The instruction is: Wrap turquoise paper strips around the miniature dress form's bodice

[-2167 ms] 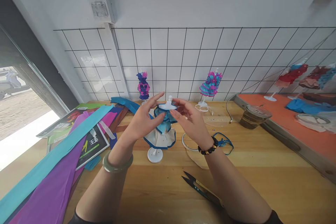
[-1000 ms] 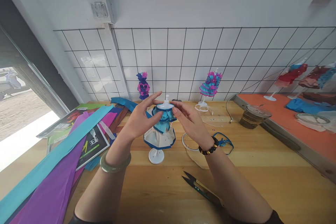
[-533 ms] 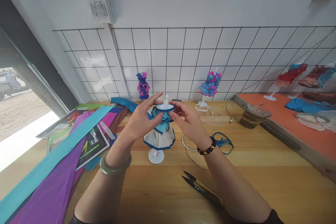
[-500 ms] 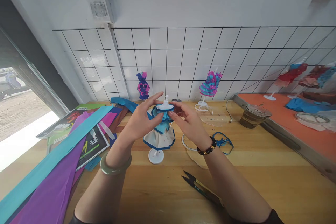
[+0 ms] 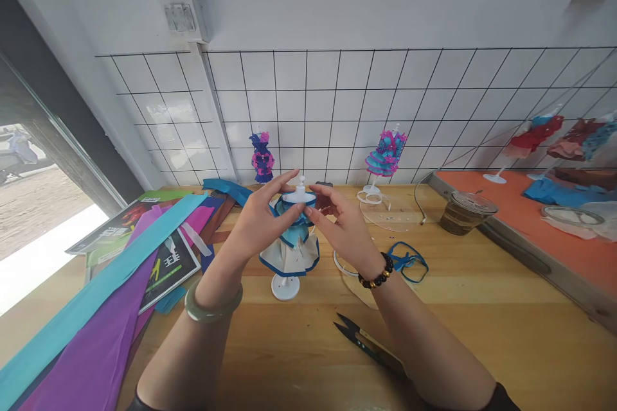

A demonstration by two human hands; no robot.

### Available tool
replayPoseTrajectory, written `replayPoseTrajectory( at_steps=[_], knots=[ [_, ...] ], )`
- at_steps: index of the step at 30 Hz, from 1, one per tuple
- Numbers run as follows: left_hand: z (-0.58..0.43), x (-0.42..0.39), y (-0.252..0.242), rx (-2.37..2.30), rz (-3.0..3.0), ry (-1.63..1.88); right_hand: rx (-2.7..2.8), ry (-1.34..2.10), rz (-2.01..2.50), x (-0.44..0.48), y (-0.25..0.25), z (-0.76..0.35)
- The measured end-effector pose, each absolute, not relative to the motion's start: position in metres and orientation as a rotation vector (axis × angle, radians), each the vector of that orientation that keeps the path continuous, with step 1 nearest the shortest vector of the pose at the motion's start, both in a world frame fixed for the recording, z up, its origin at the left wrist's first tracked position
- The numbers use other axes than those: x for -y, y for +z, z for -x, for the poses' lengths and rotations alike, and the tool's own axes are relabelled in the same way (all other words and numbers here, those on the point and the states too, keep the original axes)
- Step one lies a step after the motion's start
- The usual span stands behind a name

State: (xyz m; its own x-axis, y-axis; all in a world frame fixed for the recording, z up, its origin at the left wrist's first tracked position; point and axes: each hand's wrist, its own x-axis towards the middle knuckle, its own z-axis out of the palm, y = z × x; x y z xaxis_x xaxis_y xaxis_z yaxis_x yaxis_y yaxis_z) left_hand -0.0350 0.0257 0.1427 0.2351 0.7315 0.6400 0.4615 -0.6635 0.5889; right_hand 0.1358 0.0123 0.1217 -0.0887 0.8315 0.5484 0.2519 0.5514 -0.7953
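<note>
A small white mannequin [image 5: 285,287] stands upright on its round base on the wooden table. It wears a doll dress [image 5: 290,255] with a blue bodice and a white skirt edged in blue. My left hand [image 5: 263,217] is closed on the left side of the bodice, its thumb across the front. From the right, my right hand [image 5: 343,226] pinches the bodice's upper edge, thumb in front and fingers partly hidden behind. The two thumb tips nearly meet at the chest. The mannequin's neck knob shows above them.
Black scissors [image 5: 369,347] lie in front of my right forearm. Blue cord [image 5: 409,261] and white ribbon are at the right, near a lidded cup [image 5: 466,212]. Magazines [image 5: 171,266] and colored fabric strips [image 5: 99,327] cover the left. Two dressed mannequins stand by the wall.
The dressed mannequin's top has shifted slightly left and down, and my right hand has moved slightly left with it. My left thumb now reaches farther across the bodice.
</note>
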Motion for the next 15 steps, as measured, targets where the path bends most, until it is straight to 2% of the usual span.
replayPoseTrajectory(
  at_steps=[6, 15],
  knots=[
    [0.038, -0.033, 0.139, -1.123, -2.105, 1.450, 1.535, 0.837, 0.813, -0.015, 0.123, -0.138],
    [0.032, -0.052, 0.121, -1.080, -1.923, 1.776, 1.516, 0.689, 0.922, -0.018, 0.119, -0.140]
  ],
)
